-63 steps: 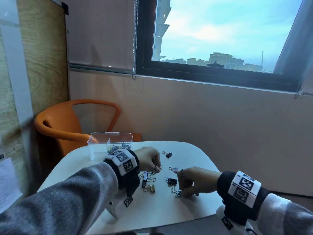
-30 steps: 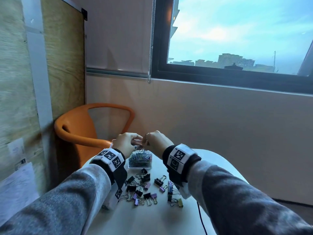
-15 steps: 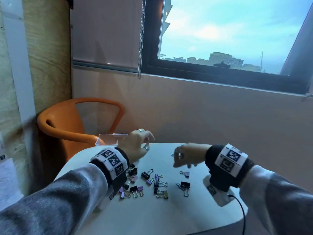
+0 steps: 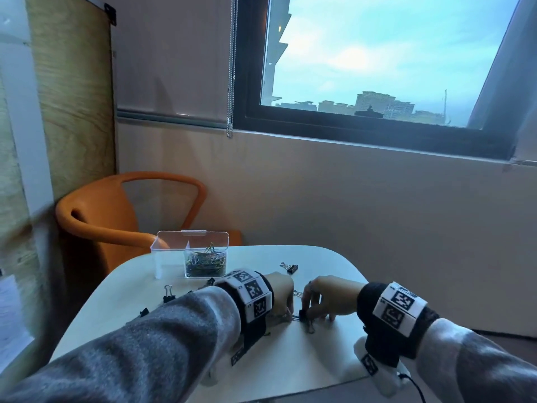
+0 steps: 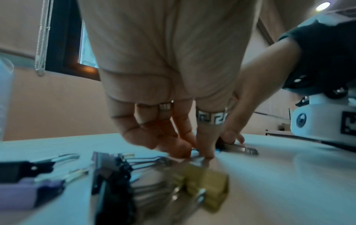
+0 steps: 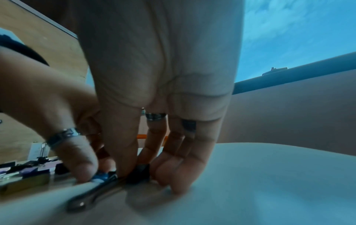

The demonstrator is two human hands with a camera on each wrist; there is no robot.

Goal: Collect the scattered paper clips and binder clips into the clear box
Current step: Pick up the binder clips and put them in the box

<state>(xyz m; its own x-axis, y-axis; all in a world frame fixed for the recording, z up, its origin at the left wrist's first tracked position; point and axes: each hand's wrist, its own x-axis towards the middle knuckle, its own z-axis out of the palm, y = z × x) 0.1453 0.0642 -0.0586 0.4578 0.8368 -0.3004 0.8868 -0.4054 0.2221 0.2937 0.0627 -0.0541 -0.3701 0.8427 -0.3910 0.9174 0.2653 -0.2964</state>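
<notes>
Both hands down on table, back from clear box since half-second ago. Right hand grip pinching black binder clip; left hand grip pinching blue clip beside it. Box at 11 o'clock, paper clips inside; next load likely starting.

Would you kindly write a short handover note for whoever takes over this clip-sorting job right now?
Right hand: pinching a black binder clip on the round white table.
Left hand: fingertips down on a blue clip beside it; grip unclear.
Clear plastic box: open, far left on the table, coloured paper clips piled inside.
Left: binder clips on the table, one black farther back, others by the left forearm.
</notes>
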